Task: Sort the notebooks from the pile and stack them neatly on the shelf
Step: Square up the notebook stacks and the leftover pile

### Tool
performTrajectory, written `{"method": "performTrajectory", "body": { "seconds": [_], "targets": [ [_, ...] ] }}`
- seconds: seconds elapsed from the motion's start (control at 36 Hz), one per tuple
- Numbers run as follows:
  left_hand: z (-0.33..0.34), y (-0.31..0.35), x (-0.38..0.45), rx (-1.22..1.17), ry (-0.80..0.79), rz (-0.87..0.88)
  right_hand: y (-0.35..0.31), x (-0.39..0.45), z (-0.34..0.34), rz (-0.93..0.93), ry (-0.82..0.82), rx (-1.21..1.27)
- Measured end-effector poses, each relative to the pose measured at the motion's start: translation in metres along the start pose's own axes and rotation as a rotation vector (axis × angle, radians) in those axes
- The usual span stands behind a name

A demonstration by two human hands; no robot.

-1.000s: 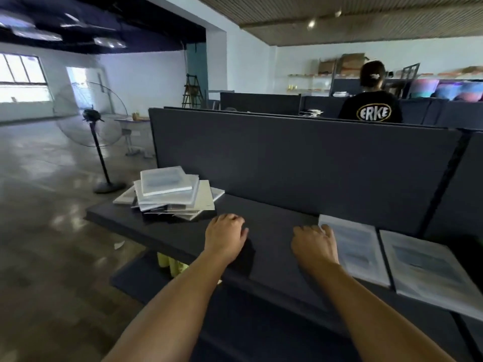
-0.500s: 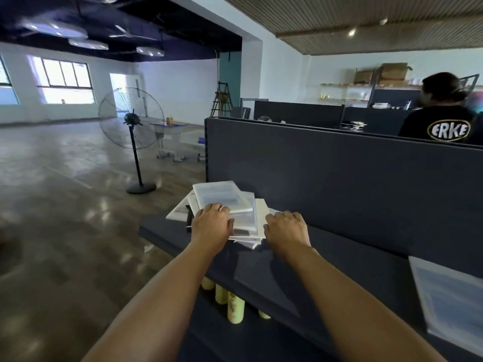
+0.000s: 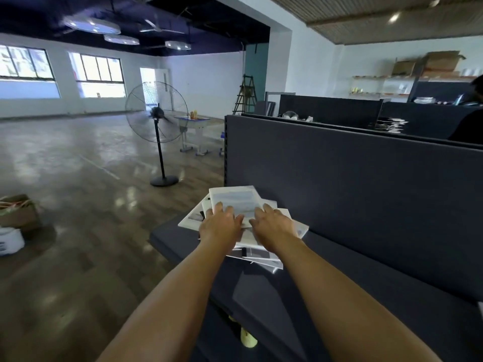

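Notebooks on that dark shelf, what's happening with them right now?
A person has both hands on a messy pile of white, thin-covered notebooks at the left end of a dark grey shelf. The left hand and right hand lie palm down on the pile, fingers spread over the top notebook. Nothing is lifted yet, and the pile is unsorted.

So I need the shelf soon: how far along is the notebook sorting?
Nothing looks sorted in this view. The untidy pile of pale notebooks sits askew at the end of the dark shelf. In hand: the left hand and right hand rest on the top notebook, no grip visible. Left: the whole pile.
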State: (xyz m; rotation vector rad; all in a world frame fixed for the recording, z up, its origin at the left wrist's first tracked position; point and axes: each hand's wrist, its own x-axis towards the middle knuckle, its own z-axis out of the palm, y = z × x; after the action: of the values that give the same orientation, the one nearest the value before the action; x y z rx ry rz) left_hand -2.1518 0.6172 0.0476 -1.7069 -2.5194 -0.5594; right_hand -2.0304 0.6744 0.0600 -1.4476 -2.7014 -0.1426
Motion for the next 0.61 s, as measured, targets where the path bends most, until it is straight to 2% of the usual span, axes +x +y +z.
{"method": "performTrajectory", "body": {
  "seconds": [0.14, 0.42, 0.61],
  "targets": [
    [0.007, 0.002, 0.007, 0.008, -0.032, -0.017, -0.006, 0.015, 0.008, -0.030, -0.038, 0.002],
    [0.006, 0.011, 0.015, -0.177, -0.037, -0.135, -0.013, 0.014, -0.001, 0.132, 0.010, 0.178],
    [-0.005, 0.017, 0.002, -0.176, 0.029, -0.104, -0.012, -0.004, -0.005, 0.278, -0.005, 0.265]
  ]
}}
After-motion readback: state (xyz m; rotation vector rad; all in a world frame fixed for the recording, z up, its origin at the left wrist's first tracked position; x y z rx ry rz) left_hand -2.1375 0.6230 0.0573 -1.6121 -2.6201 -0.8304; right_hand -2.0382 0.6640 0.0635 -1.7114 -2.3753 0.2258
